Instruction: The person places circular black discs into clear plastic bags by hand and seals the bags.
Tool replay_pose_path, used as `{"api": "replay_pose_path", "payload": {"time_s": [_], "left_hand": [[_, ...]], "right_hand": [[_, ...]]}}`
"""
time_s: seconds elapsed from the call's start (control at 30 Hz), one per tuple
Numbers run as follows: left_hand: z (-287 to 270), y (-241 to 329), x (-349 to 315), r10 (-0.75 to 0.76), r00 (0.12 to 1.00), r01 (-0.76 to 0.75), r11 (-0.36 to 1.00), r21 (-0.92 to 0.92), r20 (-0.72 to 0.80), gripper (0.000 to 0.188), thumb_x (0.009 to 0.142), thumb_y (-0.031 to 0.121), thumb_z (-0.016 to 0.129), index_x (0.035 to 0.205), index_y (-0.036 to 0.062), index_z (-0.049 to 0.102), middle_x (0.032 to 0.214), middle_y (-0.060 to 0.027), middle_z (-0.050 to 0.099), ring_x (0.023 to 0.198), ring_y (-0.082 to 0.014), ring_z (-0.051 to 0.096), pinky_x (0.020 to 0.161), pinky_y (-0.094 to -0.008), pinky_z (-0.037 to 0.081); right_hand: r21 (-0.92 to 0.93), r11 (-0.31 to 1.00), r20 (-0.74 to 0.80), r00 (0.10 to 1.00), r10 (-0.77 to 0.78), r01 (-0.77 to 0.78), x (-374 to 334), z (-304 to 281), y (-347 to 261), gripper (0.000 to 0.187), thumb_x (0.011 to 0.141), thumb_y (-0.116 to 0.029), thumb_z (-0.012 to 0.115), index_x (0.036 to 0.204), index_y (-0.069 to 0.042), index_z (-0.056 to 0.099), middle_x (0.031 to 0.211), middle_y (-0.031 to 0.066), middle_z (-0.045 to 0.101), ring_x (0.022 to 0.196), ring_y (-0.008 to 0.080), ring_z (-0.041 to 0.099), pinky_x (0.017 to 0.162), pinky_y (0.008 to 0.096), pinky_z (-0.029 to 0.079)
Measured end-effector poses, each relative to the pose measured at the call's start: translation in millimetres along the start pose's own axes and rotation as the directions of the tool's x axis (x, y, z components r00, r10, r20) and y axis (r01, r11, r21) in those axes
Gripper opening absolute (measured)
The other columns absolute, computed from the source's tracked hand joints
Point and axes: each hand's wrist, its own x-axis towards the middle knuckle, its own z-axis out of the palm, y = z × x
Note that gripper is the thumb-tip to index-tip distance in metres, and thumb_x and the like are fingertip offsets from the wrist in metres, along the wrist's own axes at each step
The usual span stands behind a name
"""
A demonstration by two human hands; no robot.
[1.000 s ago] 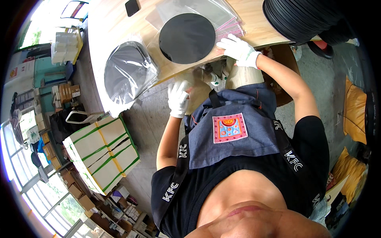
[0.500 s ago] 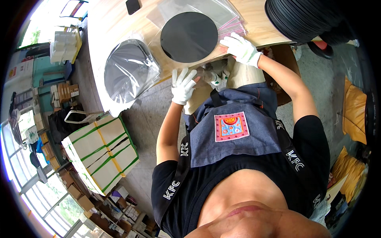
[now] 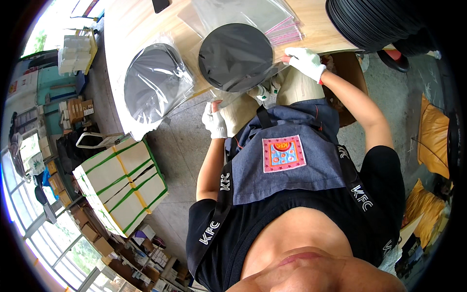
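A round black disc (image 3: 233,53) lies inside a clear plastic bag (image 3: 245,87) at the table's near edge, and the bag's near side overhangs that edge. My left hand (image 3: 214,121), in a white glove with bare fingertips showing, pinches the bag's near left corner. At the bag's right corner, my white-gloved right hand (image 3: 305,63) is closed on the film. To the left, more black discs (image 3: 153,82) rest in glossy clear film at the table edge. Flat clear bags (image 3: 233,12) with pink-striped edges lie behind the disc.
A tall stack of black discs (image 3: 372,22) stands at the table's right end. A dark phone (image 3: 160,5) lies at the far left of the wooden table (image 3: 131,29). Below are an open cardboard box (image 3: 348,87) and a strapped white carton stack (image 3: 121,187).
My fingers, spread before, have closed on the bag's corners. Disc and bag have shifted toward me and slightly right, over the table edge. My left hand has come lower.
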Motion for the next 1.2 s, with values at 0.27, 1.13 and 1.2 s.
{"api": "replay_pose_path", "payload": {"time_s": [0.27, 1.13, 1.2], "left_hand": [[27.2, -5.9, 22.8, -0.335, 0.935, 0.308, 0.931, -0.197, -0.12, 0.023, 0.087, 0.023, 0.055, 0.073, 0.0051, 0.06, 0.066, 0.0013, 0.053, 0.062, -0.009, 0.043, 0.058, -0.0269, 0.036], [-126.8, 124.1, 55.7, 0.149, 0.971, -0.189, 0.956, -0.223, -0.187, 0.02, 0.093, 0.016, 0.058, 0.105, 0.0011, 0.063, 0.077, 0.0, 0.057, 0.068, -0.0069, 0.051, 0.063, -0.0219, 0.042], [-171.6, 116.3, 72.9, 0.044, 0.95, -0.16, 0.919, -0.361, -0.309, 0.024, 0.094, 0.017, 0.056, 0.11, 0.0004, 0.063, 0.079, -0.0022, 0.06, 0.068, -0.0089, 0.055, 0.062, -0.0215, 0.045]], "right_hand": [[-0.168, 0.973, -0.33, 0.939, 0.094, -0.157, 27.1, 51.3, 0.1, 0.024, 0.087, -0.039, 0.058, 0.092, -0.015, 0.055, 0.081, 0.0106, 0.067, 0.075, 0.0356, 0.064, 0.064, 0.0462, 0.047], [0.935, 0.059, 0.353, 0.93, -0.101, -0.348, 67.2, 85.1, -116.2, 0.028, 0.095, -0.015, 0.051, 0.119, -0.001, 0.054, 0.103, 0.0073, 0.063, 0.069, 0.0099, 0.058, 0.051, 0.0231, 0.043], [0.894, 0.298, 0.372, 0.925, -0.081, -0.334, 97.0, 87.6, -164.5, 0.024, 0.095, -0.02, 0.051, 0.108, -0.002, 0.06, 0.089, 0.0066, 0.068, 0.066, 0.0113, 0.06, 0.053, 0.024, 0.047]]}}
